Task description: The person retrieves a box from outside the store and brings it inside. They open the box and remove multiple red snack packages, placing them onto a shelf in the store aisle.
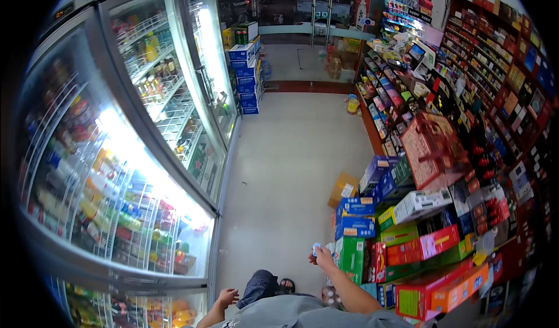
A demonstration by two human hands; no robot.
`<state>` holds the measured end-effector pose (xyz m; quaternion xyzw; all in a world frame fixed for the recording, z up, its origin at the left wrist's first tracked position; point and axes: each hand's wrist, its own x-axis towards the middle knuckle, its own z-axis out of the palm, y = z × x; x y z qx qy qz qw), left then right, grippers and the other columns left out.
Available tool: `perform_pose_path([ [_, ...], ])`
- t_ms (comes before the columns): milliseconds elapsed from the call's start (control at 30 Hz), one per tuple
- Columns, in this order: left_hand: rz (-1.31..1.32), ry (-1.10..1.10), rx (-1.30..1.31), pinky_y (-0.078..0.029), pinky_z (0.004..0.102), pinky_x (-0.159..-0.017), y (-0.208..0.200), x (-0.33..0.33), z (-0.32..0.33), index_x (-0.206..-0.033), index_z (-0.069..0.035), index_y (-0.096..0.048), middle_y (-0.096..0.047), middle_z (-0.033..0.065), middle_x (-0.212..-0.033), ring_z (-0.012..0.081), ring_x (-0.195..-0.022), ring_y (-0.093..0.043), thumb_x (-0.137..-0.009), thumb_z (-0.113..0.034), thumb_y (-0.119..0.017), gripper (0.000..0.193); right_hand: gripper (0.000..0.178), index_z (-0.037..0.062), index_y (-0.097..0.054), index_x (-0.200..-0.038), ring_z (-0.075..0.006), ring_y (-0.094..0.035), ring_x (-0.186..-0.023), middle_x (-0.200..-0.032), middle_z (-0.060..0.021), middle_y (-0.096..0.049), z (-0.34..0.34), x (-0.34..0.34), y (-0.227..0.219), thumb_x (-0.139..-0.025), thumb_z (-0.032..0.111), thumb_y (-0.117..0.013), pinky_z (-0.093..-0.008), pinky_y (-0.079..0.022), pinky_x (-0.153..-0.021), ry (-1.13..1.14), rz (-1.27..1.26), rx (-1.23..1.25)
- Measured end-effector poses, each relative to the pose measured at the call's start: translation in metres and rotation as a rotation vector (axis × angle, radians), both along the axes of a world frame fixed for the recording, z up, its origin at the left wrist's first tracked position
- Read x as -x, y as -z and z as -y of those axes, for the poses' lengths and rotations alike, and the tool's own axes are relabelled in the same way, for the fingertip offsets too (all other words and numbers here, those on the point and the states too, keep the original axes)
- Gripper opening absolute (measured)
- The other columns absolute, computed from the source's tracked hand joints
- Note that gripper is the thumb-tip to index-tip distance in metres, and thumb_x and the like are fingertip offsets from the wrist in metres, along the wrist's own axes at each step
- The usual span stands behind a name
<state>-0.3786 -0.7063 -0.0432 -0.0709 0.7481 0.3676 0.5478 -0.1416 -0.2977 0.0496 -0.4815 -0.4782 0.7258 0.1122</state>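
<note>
My right hand (pixel 319 258) is closed around a small blue-and-white object (pixel 317 248), out in front of me above the floor. Its exact kind is too small to make out. Just right of that hand stands a green carton (pixel 349 257) in a pile of boxes. My left hand (pixel 229 296) hangs low by my left side with loosely curled fingers, and nothing shows in it. The nearest thing to it is the glass-door drinks fridge (pixel 212 235), and a gap lies between them.
Fridges full of bottles line the left. Blue cartons (pixel 249 87) are stacked past them. Boxes, a red patterned gift box (pixel 434 150) and a counter rack (pixel 381 103) line the right. Pale floor (pixel 291 153) runs to glass doors (pixel 308 63). A yellow tub (pixel 353 105) sits beside the counter.
</note>
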Motion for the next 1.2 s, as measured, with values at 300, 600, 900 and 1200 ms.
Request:
perform_pose_path([
  [300, 0.099, 0.11, 0.073, -0.053, 0.0391, -0.069, 0.039, 0.224, -0.193, -0.116, -0.004, -0.059, -0.069, 0.0093, -0.107, 0.0251, -0.089, -0.068, -0.097, -0.03, -0.058, 0.031, 0.035, 0.0001, -0.055, -0.111, -0.0208, -0.066, -0.061, -0.081, -0.0111, -0.067, -0.256, 0.162, 0.115, -0.104, 0.032, -0.045, -0.036, -0.052, -0.05, 0.077, 0.271, -0.059],
  [600, -0.21, 0.072, -0.142, -0.049, 0.0287, -0.049, 0.027, 0.53, -0.631, -0.095, -0.001, -0.069, -0.065, 0.0067, -0.074, 0.0149, -0.06, -0.062, -0.089, -0.02, -0.061, 0.021, 0.028, 0.0035, -0.057, -0.108, -0.026, -0.067, -0.073, -0.09, -0.0136, -0.066, -0.446, 0.225, 0.112, -0.101, 0.028, -0.047, -0.0431, -0.054, -0.06, 0.354, 0.433, 0.198],
  [900, -0.197, 0.31, -0.191, -0.055, 0.0325, -0.063, 0.015, 0.676, -1.009, -0.119, -0.004, -0.064, -0.07, 0.0067, -0.094, 0.0164, -0.078, -0.067, -0.091, -0.031, -0.066, 0.039, 0.022, 0.0041, -0.058, -0.101, -0.019, -0.065, -0.069, -0.083, -0.0112, -0.066, -0.772, 0.484, 0.095, -0.102, 0.022, -0.045, -0.0327, -0.051, -0.057, 0.311, 0.239, 0.034],
  [1200, -0.091, 0.412, -0.015, -0.057, 0.0451, -0.075, 0.015, 0.83, -1.236, -0.119, -0.007, -0.063, -0.068, 0.0133, -0.109, 0.0289, -0.09, -0.069, -0.091, -0.031, -0.065, 0.036, 0.025, 0.0031, -0.057, -0.102, -0.0079, -0.05, -0.064, -0.071, 0.0001, -0.054, -1.121, 0.744, -0.188, -0.105, 0.026, -0.047, -0.025, -0.043, -0.059, 0.083, -0.364, -0.515],
])
